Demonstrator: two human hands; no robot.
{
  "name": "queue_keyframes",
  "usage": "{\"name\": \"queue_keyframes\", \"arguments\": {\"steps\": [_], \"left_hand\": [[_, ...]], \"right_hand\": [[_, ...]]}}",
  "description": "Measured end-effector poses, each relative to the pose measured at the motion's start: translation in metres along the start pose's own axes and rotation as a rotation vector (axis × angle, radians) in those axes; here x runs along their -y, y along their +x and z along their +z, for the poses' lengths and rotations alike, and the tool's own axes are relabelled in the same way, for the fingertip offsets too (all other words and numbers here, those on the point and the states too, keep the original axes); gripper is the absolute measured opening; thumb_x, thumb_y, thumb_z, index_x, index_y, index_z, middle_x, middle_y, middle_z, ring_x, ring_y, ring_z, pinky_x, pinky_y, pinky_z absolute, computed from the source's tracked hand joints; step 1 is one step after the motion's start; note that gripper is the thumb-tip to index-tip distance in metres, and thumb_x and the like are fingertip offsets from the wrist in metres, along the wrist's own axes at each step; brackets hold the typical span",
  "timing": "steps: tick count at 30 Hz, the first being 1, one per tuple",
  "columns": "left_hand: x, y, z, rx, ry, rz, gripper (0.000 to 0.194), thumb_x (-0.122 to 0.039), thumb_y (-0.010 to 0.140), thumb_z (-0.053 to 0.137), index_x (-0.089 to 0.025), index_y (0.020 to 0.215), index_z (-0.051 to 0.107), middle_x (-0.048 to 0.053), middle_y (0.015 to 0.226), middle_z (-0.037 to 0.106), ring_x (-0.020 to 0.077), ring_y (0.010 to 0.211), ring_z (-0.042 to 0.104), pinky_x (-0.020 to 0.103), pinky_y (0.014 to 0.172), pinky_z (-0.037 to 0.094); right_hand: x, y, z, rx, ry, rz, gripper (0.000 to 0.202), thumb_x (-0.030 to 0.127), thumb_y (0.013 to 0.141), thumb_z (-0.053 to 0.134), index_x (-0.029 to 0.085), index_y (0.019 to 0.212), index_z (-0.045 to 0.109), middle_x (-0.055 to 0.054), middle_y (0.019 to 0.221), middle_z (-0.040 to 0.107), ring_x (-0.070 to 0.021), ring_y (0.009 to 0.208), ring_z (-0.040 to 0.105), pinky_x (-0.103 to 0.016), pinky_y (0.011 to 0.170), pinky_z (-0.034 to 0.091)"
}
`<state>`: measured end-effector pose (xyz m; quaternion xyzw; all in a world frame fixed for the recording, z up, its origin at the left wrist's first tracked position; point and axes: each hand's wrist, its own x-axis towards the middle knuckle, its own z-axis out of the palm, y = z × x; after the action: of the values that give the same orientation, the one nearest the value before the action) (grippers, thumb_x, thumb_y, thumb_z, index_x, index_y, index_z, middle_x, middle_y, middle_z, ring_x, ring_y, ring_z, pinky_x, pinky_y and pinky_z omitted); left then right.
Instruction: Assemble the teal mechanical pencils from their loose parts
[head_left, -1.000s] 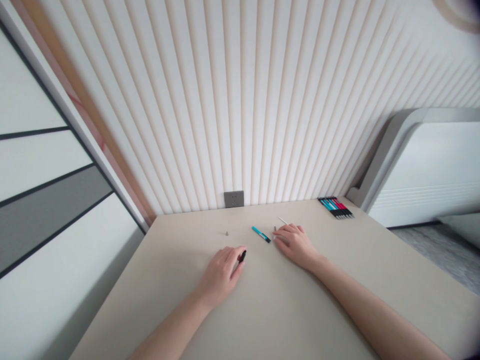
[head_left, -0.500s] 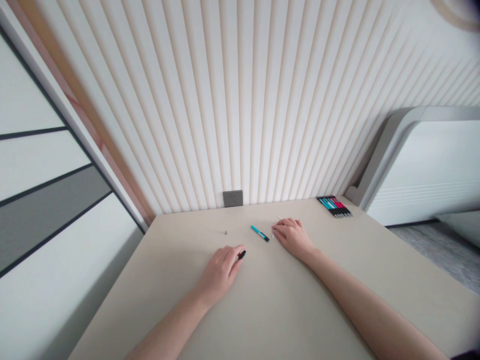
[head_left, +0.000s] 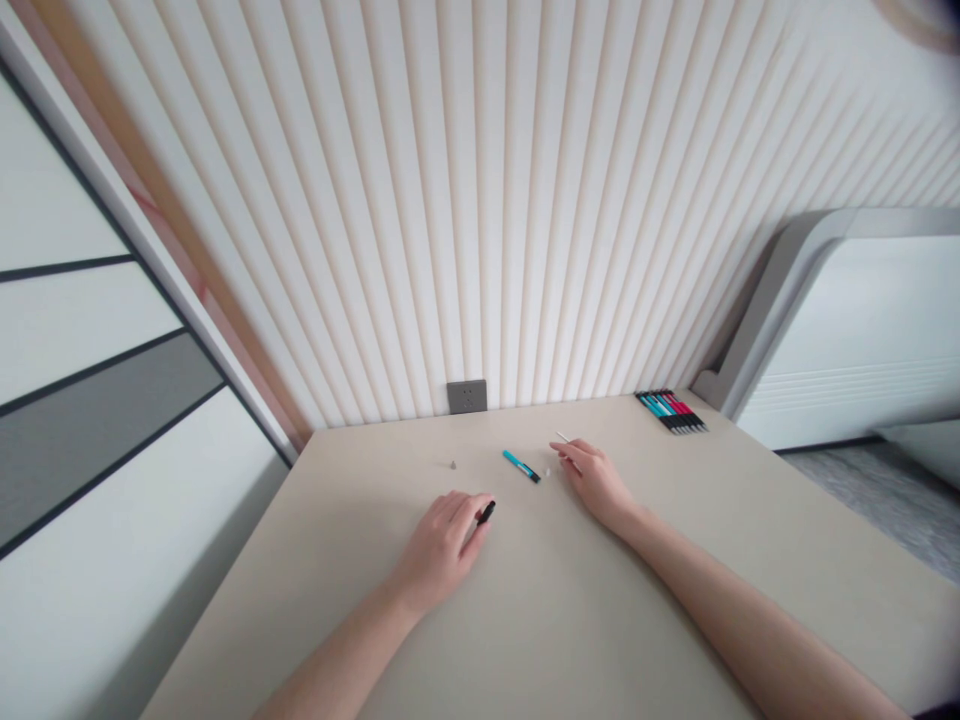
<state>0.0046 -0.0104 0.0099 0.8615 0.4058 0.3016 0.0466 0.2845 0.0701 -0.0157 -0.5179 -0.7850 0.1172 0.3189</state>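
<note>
Head view: the left hand (head_left: 448, 545) lies low over the table (head_left: 360, 490), its fingers (head_left: 481, 500) curled nearly closed, with a short black piece (head_left: 487, 512) held between thumb and fingertips; the black piece's lower end is partly hidden by the grip, so its full length cannot be told. The right hand (head_left: 600, 487) is palm down farther right, its fingers (head_left: 566, 448) slightly bent and the foremost ones reaching forward. A dark, narrow shape shows beneath these fingers, but whether it is a held part or shadow cannot be told, nor can how far the thumb stands from them. Just beyond the fingertips, a thin white rod (head_left: 562, 436) is visible at one end only, the remainder being covered by the hand; contact is unclear. Between the two hands, a blue pen barrel (head_left: 520, 466) with a black end lies diagonally on the table. Beside its black end is a tiny pale piece (head_left: 547, 472), too small to identify. Well to the left, a small grey piece (head_left: 453, 465) rests alone, its form likewise indistinct. Near the far right corner, a row of blue, red and black pens (head_left: 671, 412) lies side by side.
</note>
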Motion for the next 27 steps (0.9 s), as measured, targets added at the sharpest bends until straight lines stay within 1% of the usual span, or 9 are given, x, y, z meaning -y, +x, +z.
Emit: {"name": "queue_keyframes", "arguments": {"steps": [2,4,7,10,13,16,19,22,27], "left_hand": [[0.000,-0.001,0.001,0.009,-0.003,-0.002,0.022,-0.019,0.094,0.046,-0.020,0.116,0.049,0.007,0.096,0.061,0.0215,0.089,0.058,0.038,0.085,0.048],[0.000,-0.001,0.002,0.023,-0.005,-0.005,0.022,-0.019,0.094,0.046,-0.020,0.116,0.049,0.006,0.096,0.061,0.0215,0.089,0.057,0.039,0.085,0.047],[-0.001,-0.001,0.001,0.051,-0.012,-0.016,0.019,-0.018,0.094,0.046,-0.020,0.113,0.051,0.007,0.097,0.061,0.0222,0.090,0.056,0.038,0.084,0.047],[-0.003,0.000,-0.001,0.087,-0.038,-0.011,0.017,-0.018,0.095,0.046,-0.019,0.111,0.052,0.007,0.097,0.061,0.0221,0.092,0.056,0.037,0.083,0.047],[-0.004,0.001,-0.002,0.126,-0.056,0.032,0.019,-0.019,0.096,0.045,-0.019,0.114,0.051,0.007,0.099,0.061,0.0215,0.093,0.057,0.036,0.083,0.047],[-0.004,0.001,-0.001,0.169,-0.047,0.102,0.021,-0.018,0.097,0.043,-0.019,0.116,0.051,0.007,0.100,0.062,0.0215,0.094,0.057,0.037,0.084,0.046],[-0.005,0.001,0.001,0.198,-0.033,0.135,0.022,-0.015,0.096,0.043,-0.018,0.117,0.050,0.007,0.099,0.062,0.0219,0.095,0.057,0.038,0.085,0.045],[-0.005,0.001,0.002,0.181,-0.025,0.125,0.020,-0.015,0.095,0.045,-0.018,0.115,0.051,0.006,0.099,0.062,0.0220,0.094,0.057,0.038,0.085,0.045],[-0.006,0.002,0.000,0.142,-0.016,0.130,0.016,-0.015,0.095,0.047,-0.017,0.109,0.053,0.006,0.096,0.063,0.0220,0.092,0.058,0.037,0.082,0.046]], "right_hand": [[0.009,-0.002,-0.001,-0.095,0.078,-0.017,0.034,0.022,0.093,0.041,0.019,0.116,0.065,-0.010,0.109,0.063,-0.0205,0.097,0.061,-0.033,0.087,0.046],[0.025,-0.007,-0.002,-0.155,0.162,-0.030,0.032,0.025,0.094,0.042,0.021,0.114,0.067,-0.010,0.109,0.062,-0.0212,0.096,0.061,-0.033,0.085,0.047],[0.056,-0.017,-0.002,-0.155,0.289,-0.036,0.030,0.027,0.095,0.042,0.023,0.110,0.068,-0.009,0.104,0.063,-0.0200,0.092,0.062,-0.031,0.083,0.048],[0.084,-0.028,0.000,-0.133,0.406,-0.009,0.027,0.027,0.095,0.045,0.024,0.105,0.070,-0.007,0.103,0.063,-0.0189,0.092,0.062,-0.029,0.083,0.048],[0.102,-0.037,0.005,-0.138,0.520,0.024,0.023,0.028,0.094,0.048,0.024,0.099,0.070,-0.007,0.101,0.062,-0.0183,0.092,0.061,-0.029,0.082,0.048],[0.109,-0.043,0.013,-0.147,0.603,0.032,0.019,0.027,0.093,0.052,0.022,0.092,0.069,-0.006,0.100,0.062,-0.0178,0.093,0.060,-0.029,0.083,0.048],[0.108,-0.046,0.019,-0.124,0.654,-0.004,0.016,0.025,0.092,0.053,0.021,0.090,0.068,-0.007,0.098,0.062,-0.0173,0.093,0.060,-0.030,0.085,0.048],[0.105,-0.046,0.022,-0.094,0.665,-0.037,0.014,0.023,0.091,0.054,0.021,0.091,0.069,-0.007,0.099,0.063,-0.0171,0.095,0.060,-0.030,0.087,0.048],[0.100,-0.047,0.025,-0.078,0.636,-0.056,0.015,0.022,0.091,0.054,0.022,0.093,0.069,-0.007,0.102,0.063,-0.0172,0.098,0.060,-0.030,0.089,0.047]]}}
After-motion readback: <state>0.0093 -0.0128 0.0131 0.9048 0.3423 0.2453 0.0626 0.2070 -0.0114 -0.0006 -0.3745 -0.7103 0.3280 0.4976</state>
